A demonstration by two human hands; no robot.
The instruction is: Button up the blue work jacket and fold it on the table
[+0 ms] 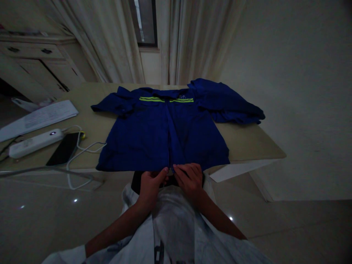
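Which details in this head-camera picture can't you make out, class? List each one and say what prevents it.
Head view:
Front hem of the blue work jacket: hidden by the left hand and right hand.
Printing on the papers: too small and blurred.
Dresser: cut off by the left edge.
Window: cut off by the top edge.

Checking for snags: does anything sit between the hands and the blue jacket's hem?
Nothing visible does: the left hand and right hand are at the hem of the blue work jacket, by its front opening. The white cable lies apart, left of the jacket.
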